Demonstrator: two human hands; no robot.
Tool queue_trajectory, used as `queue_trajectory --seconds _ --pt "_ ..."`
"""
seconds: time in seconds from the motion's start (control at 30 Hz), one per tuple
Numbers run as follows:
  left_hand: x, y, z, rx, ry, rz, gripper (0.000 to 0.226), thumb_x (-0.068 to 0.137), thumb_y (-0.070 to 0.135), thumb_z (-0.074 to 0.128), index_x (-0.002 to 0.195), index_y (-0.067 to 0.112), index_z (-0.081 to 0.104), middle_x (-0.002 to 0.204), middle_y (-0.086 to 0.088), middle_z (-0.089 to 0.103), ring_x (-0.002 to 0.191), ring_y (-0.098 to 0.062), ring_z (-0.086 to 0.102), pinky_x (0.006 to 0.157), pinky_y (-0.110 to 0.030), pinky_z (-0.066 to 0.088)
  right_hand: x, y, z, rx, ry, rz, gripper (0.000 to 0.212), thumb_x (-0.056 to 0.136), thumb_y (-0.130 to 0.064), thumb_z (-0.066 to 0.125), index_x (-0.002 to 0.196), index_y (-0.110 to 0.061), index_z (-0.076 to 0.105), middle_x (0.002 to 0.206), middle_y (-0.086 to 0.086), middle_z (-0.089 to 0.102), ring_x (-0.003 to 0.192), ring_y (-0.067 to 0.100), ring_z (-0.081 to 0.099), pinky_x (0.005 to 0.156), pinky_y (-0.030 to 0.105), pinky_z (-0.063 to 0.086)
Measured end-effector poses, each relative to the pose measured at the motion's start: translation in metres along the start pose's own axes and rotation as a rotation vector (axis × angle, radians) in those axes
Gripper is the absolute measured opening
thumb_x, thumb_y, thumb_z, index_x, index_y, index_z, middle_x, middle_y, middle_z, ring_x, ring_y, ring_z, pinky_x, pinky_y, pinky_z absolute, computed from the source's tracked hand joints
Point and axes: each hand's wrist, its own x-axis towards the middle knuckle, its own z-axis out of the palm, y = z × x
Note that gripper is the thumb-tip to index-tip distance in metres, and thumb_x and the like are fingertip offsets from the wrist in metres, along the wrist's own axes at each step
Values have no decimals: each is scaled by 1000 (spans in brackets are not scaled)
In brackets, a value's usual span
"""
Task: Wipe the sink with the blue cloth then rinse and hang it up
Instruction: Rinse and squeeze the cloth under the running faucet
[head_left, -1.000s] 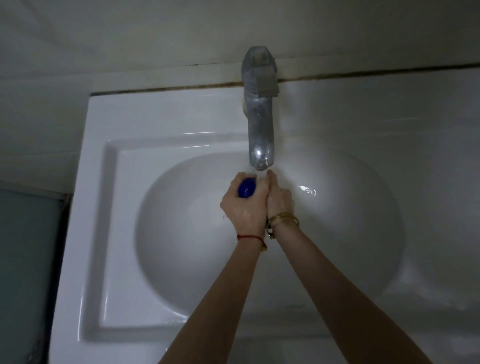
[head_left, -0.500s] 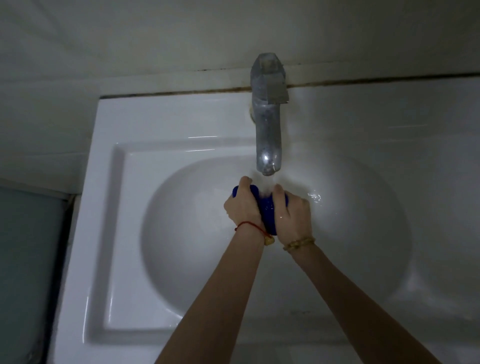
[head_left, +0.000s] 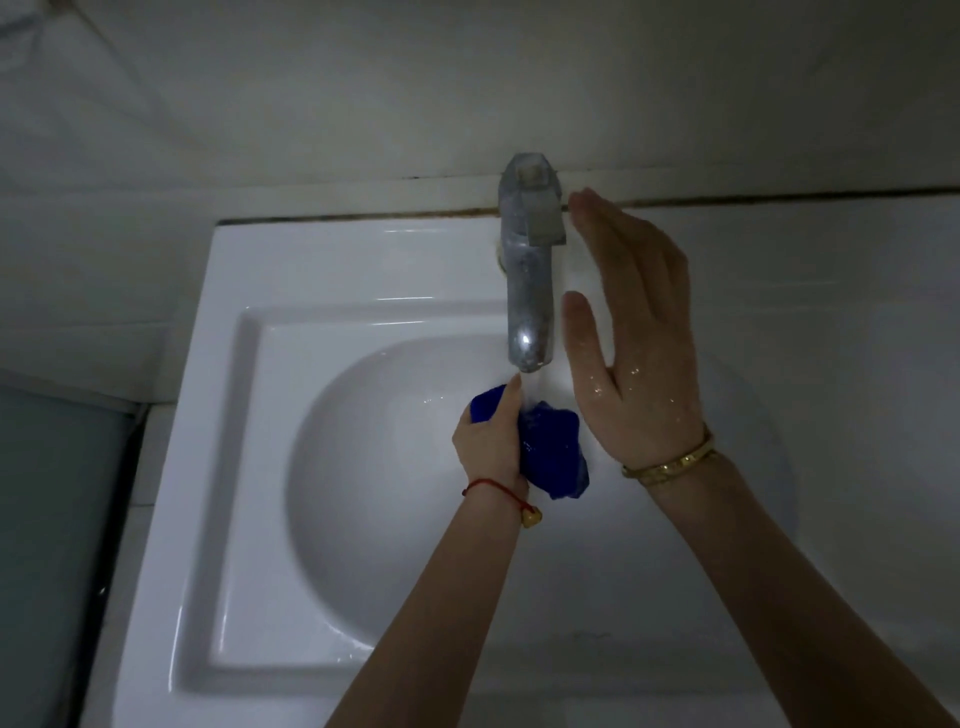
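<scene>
The blue cloth (head_left: 555, 447) is bunched up in the white sink (head_left: 270, 467), directly under the metal tap (head_left: 527, 270). Water runs from the spout onto it. My left hand (head_left: 491, 441) grips the cloth, fingers curled round it, and hides part of it. My right hand (head_left: 636, 332) is off the cloth, wet, with fingers straight. It is raised to the right of the tap, fingertips close to the tap's handle (head_left: 543, 218); I cannot tell whether they touch it.
A pale wall (head_left: 467, 78) runs behind the sink, with a dark grimy seam along the back edge. The white counter (head_left: 831, 312) extends to the right. A greenish panel (head_left: 47, 519) lies lower left, beside the sink's left edge.
My right hand has let go of the cloth and risen up beside the tap handle. My left hand alone holds the cloth under the running water.
</scene>
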Motion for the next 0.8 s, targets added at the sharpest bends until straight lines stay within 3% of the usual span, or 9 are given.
queue_trajectory --seconds 0.23,0.33,0.43,0.6,0.7,0.8 --pt "-4 3 5 -68 12 9 15 82 22 76 94 20 67 87 -1 72 77 -15 67 61 -29 57 3 -4 4 -19 -67 -26 53 101 -34 27 135 1 48 137 16 52 127 22 40 111 28 29" --pt "-5 8 7 -158 -54 -7 28 85 12 71 113 11 65 103 -10 69 81 -19 66 66 -32 59 1 -3 4 -17 -73 -25 48 99 -27 33 136 0 46 138 15 50 127 23 41 111 27 29" --pt "-6 10 6 -150 -114 5 44 87 4 65 129 10 54 119 -17 64 87 -23 65 68 -36 58 2 -1 3 -17 -71 -57 46 98 -23 35 135 2 48 137 16 52 125 30 47 110 35 34" --pt "-8 9 4 -160 -111 61 39 88 5 63 125 16 56 120 -14 64 93 -23 65 75 -37 59 -3 8 4 -22 -79 -94 42 98 -20 37 133 0 51 135 14 53 123 30 49 108 36 36" --pt "-9 9 1 -201 -96 67 33 92 10 63 124 14 58 121 -15 64 94 -22 64 71 -32 58 -15 15 6 -47 -116 -125 40 98 -16 39 134 -1 50 139 12 51 126 30 49 107 42 39" --pt "-9 11 -1 -222 -79 86 28 93 15 62 121 16 60 122 -15 64 101 -25 63 79 -35 57 -21 19 9 -50 -137 -120 43 100 -20 37 139 -4 46 145 8 46 131 29 45 108 43 37"
